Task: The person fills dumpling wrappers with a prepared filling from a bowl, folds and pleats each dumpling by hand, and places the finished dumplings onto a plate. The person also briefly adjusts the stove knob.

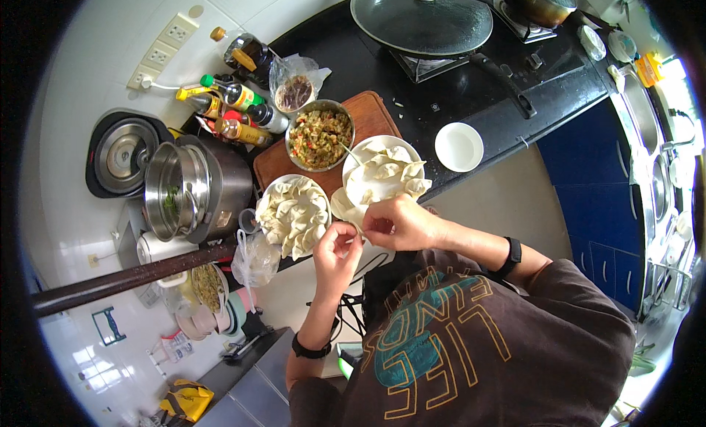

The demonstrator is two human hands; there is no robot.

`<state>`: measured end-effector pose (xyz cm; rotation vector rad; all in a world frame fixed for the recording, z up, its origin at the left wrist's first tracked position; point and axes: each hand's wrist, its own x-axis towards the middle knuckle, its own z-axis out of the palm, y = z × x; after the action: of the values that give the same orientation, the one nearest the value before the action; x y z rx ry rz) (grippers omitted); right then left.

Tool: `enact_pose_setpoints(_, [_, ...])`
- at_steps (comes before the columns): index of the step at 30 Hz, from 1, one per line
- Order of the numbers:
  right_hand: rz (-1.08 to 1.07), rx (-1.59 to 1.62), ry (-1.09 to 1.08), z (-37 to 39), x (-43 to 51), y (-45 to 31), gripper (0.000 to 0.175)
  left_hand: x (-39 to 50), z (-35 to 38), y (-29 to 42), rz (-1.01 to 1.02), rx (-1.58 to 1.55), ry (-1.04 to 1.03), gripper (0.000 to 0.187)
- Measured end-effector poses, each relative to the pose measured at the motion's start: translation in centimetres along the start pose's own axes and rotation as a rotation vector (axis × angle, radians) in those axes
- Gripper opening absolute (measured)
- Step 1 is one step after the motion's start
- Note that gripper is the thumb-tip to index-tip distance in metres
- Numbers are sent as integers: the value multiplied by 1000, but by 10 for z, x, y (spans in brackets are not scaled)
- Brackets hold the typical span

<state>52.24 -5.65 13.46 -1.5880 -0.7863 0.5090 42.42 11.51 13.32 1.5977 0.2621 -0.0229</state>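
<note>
My left hand [337, 253] and my right hand [405, 224] meet close in front of me, thumbs and fingertips pinching the edge of a small piece of dumpling dough [358, 227]. The fingers hide most of it. Just beyond lie pale round wrappers [343, 205], partly covered. A white plate [375, 187] to the right carries several folded dumplings [389, 167]. Left of my hands, another round plate is crowded with folded dumplings [293, 215]. Behind both plates, a steel bowl [320, 136] holds chopped filling, and a thin utensil handle [351, 153] slants out of it.
A wooden cutting board [368, 114] lies under the bowl. An empty-looking white bowl [459, 147] stands near the counter edge. A lidded pan [422, 22] sits on the stove, its handle pointing this way. Sauce bottles [242, 130] and a steel pot [174, 193] line the left.
</note>
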Motion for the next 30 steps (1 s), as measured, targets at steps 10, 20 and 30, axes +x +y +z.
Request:
enact_pose_setpoints(10, [192,169,-119,30,-20,42,8,-20,-12,-35,-186,126,-76,9])
enact_pose_setpoints(20, [276,373,-129,45,-22,52,9,-29,-12,-49,-246,18,-33,6])
enact_pose_setpoints(30, [208,312,-92,50,-25,51,11,-32,-16,-45,-242,23,-70,4])
